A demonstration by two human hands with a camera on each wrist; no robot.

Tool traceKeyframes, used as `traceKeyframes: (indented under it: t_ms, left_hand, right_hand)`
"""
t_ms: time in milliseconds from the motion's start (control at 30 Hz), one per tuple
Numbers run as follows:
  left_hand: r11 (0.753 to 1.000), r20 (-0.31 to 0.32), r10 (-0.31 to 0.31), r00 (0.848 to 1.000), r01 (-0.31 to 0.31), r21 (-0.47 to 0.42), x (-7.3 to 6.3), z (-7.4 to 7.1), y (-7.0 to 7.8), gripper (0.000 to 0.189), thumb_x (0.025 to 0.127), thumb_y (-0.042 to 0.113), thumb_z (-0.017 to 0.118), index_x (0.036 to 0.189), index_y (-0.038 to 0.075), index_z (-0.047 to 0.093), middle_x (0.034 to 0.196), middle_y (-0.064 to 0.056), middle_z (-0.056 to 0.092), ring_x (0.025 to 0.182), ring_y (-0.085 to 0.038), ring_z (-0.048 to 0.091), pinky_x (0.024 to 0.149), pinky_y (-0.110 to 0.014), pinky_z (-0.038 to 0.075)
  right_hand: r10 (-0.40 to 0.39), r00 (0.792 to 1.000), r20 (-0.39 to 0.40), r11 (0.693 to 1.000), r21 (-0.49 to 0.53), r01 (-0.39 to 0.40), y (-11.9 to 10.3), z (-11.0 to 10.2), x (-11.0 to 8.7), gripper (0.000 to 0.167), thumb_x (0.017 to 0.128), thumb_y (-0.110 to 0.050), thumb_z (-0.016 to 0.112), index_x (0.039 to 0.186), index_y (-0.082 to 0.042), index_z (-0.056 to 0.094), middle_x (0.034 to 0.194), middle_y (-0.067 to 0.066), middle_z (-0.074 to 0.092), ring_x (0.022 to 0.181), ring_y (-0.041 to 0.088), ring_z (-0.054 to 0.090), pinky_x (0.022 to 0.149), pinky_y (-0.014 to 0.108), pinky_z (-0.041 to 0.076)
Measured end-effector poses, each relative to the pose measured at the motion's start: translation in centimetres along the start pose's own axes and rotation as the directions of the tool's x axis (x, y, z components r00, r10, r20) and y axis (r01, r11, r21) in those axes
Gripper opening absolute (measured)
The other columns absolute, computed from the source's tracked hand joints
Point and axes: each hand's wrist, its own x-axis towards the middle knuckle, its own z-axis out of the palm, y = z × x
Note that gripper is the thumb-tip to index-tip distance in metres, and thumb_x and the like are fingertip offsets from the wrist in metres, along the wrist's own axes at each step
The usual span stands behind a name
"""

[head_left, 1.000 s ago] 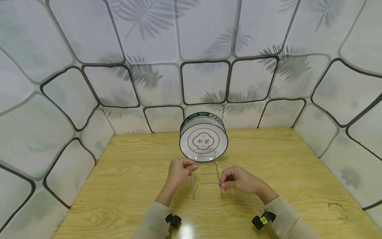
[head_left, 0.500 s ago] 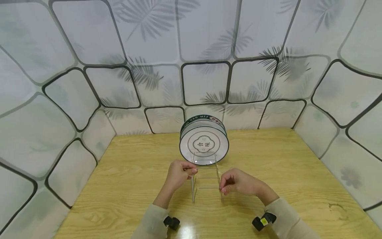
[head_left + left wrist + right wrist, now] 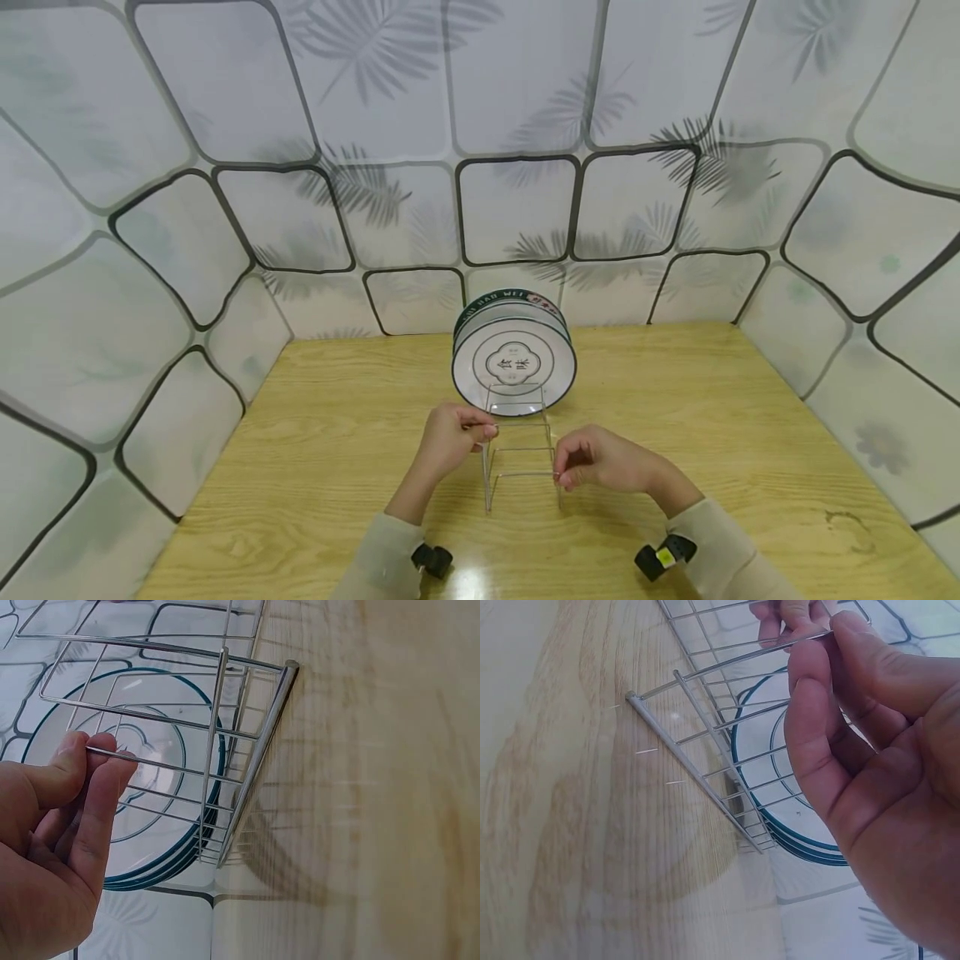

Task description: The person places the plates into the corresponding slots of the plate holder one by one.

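Note:
A silver wire dish rack (image 3: 522, 475) stands on the wooden table between both hands. My left hand (image 3: 448, 437) pinches a wire on its left side with thumb and fingertips. On the right side, nearer the body, my right hand (image 3: 611, 458) pinches another wire. Several white plates with dark green rims (image 3: 542, 346) stand on edge, tilted back, at the rack's far end; printed characters mark the front plate's middle. The left wrist view shows the rack's base bar (image 3: 256, 765) along the table. In the right wrist view, the right fingertips (image 3: 810, 664) close round an upright wire.
The wooden table (image 3: 337, 392) reaches back to a wall covering (image 3: 517, 208) with black loops and grey leaves, which also rises on both sides. A dark ring-shaped mark (image 3: 847, 531) lies on the table at right. Each wrist wears a small black camera (image 3: 432, 560).
The rack and the plates have shifted slightly toward the body, both hands moving along with them. The grips look the same.

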Motion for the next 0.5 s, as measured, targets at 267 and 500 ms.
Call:
traceKeyframes:
  t_ms: [267, 500]
  left_hand:
    - [1.0, 0.009, -0.028, 1.0, 0.028, -0.009, -0.11, 0.08, -0.08, 0.005, 0.086, 0.002, 0.074, 0.087, -0.002, 0.076, 0.077, -0.003, 0.073, 0.07, -0.014, 0.068, 0.058, -0.03, 0.06]
    - [1.0, 0.023, -0.029, 0.999, 0.029, -0.009, -0.2, -0.19, 0.24, 0.005, 0.087, 0.001, 0.073, 0.089, -0.003, 0.076, 0.079, -0.003, 0.073, 0.071, -0.013, 0.068, 0.059, -0.032, 0.061]
  right_hand:
    - [-0.005, 1.0, 0.022, 1.0, 0.01, 0.005, 0.18, -0.03, -0.21, 0.006, 0.092, 0.003, 0.065, 0.093, -0.003, 0.065, 0.084, 0.009, 0.066, 0.076, 0.005, 0.059, 0.067, 0.023, 0.055]
    - [-0.013, 1.0, 0.011, 1.0, -0.003, 0.013, -0.09, 0.0, -0.25, 0.002, 0.093, -0.005, 0.067, 0.094, -0.003, 0.067, 0.087, 0.01, 0.068, 0.078, 0.005, 0.061, 0.067, 0.025, 0.056]
